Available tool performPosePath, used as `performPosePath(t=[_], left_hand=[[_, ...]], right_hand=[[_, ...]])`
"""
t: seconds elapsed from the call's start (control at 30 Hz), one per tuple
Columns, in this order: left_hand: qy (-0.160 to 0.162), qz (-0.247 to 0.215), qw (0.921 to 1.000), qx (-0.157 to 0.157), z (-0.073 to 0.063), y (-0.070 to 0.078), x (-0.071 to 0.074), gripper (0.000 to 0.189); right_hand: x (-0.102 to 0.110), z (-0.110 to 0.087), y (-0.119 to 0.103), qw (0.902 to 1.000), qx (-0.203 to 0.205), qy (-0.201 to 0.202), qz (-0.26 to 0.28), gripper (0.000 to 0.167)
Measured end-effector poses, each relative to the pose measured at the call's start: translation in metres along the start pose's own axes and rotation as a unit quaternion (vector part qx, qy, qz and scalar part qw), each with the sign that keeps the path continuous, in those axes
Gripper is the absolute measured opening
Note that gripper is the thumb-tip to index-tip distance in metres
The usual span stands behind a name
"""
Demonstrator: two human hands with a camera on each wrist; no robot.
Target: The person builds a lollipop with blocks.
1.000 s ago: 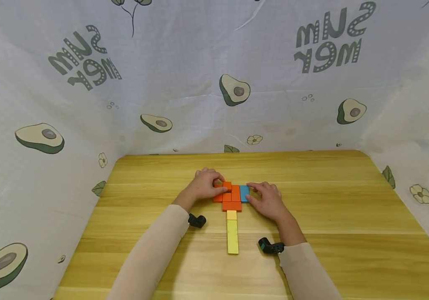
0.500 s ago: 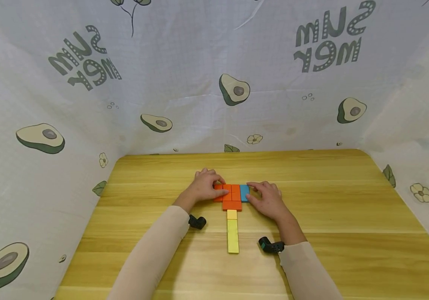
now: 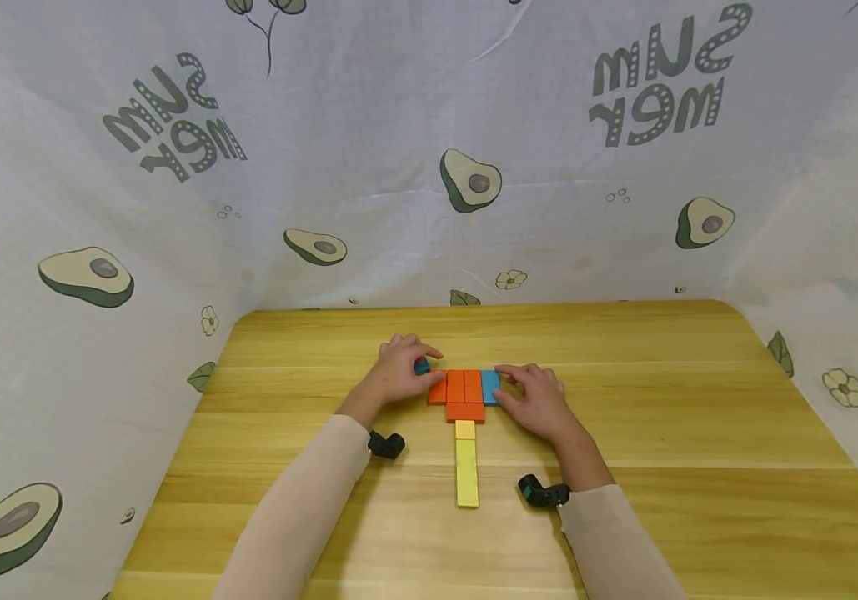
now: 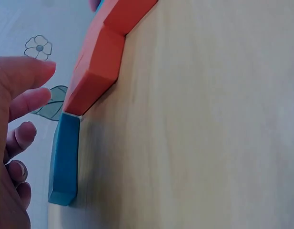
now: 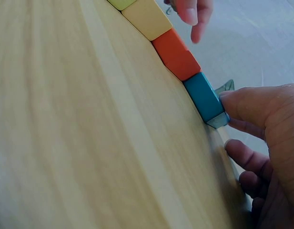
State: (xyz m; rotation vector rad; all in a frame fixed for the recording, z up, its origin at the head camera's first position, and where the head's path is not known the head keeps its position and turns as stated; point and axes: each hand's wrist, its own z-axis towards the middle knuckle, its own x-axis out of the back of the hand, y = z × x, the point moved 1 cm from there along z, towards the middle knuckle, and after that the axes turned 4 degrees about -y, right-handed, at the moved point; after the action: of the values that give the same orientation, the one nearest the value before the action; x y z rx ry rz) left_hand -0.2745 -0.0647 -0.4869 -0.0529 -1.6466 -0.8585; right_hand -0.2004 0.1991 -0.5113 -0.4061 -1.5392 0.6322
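Note:
Flat orange blocks (image 3: 455, 387) stand side by side on the table, above a crosswise orange block (image 3: 465, 412). My left hand (image 3: 398, 373) hovers at their left end, thumb and fingers apart and holding nothing. Beside it, partly hidden in the head view, a blue block (image 4: 65, 160) lies close against the orange row. My right hand (image 3: 535, 400) holds the blue block (image 3: 491, 387) at the row's right end, thumb and index fingertips at its outer edge. A small pale-yellow block (image 3: 464, 430) and a long yellow block (image 3: 467, 473) run down from the crosswise one.
The wooden table (image 3: 661, 400) reaches back to a white curtain (image 3: 383, 150) printed with avocados, which also hangs along both sides. A black wrist camera (image 3: 387, 445) sits on the left wrist, another black camera (image 3: 541, 492) on the right.
The small orange block my left hand held above the row has gone down into the gap. That hand has let go and moved left, revealing a blue block. My right hand keeps its place.

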Motion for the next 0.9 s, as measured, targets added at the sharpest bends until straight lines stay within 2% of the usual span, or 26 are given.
performPosePath(t=[0.27,0.47,0.67,0.9], left_hand=[[0.042,-0.017,0.9986,0.028,-0.01,-0.015,0.001,0.034],[0.058,-0.032,0.9963,0.055,-0.02,-0.023,0.0,0.037],[0.051,-0.023,0.9947,0.086,-0.027,-0.032,0.001,0.047],[0.053,-0.062,0.9911,0.105,-0.037,-0.042,-0.002,0.044]], right_hand=[[-0.001,0.0,0.001,1.0,-0.004,-0.002,-0.002,0.048],[0.0,0.0,0.0,1.0,-0.003,-0.002,-0.001,0.048],[0.001,0.0,0.0,1.0,-0.005,-0.005,0.003,0.048],[0.0,0.0,0.0,1.0,-0.005,-0.006,0.003,0.048]])
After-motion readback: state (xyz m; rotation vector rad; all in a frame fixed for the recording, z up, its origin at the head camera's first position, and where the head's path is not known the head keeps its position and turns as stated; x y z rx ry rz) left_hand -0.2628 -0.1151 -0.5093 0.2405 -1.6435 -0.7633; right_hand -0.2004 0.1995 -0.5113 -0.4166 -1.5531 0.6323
